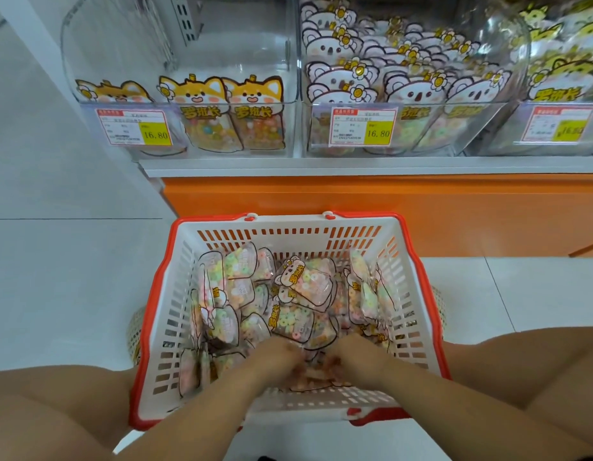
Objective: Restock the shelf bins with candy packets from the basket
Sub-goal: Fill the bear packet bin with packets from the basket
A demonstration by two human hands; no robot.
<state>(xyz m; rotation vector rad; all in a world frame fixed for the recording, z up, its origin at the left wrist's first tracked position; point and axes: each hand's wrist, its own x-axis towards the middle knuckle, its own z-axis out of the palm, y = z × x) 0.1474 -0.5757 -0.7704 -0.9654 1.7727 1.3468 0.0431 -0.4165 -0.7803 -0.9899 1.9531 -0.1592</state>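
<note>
Candy packets (pixel 301 294) are lying heaped in the basket (pixel 155 294). We are digging among them with our left hand (pixel 282 356) and right hand (pixel 346 357), grips too blurred to tell. The fox bin (pixel 222 44) is sitting nearly empty, so we judge most restocking is waiting.

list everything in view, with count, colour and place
basket: one, white with red rim, on the floor
ring-candy packets: many, pastel, in the basket
shelf bins: three, clear, on the white shelf
fox packets: three, orange, front of left bin
koala packets: many, white and pink, middle bin
yellow packets: several, yellow, right bin, partly cut off
price tags: three, red, white and yellow, bin fronts
knees: two, bare, either side of basket
left grip: one, among basket packets, fingers blurred
right grip: one, beside it, fingers blurred
</note>
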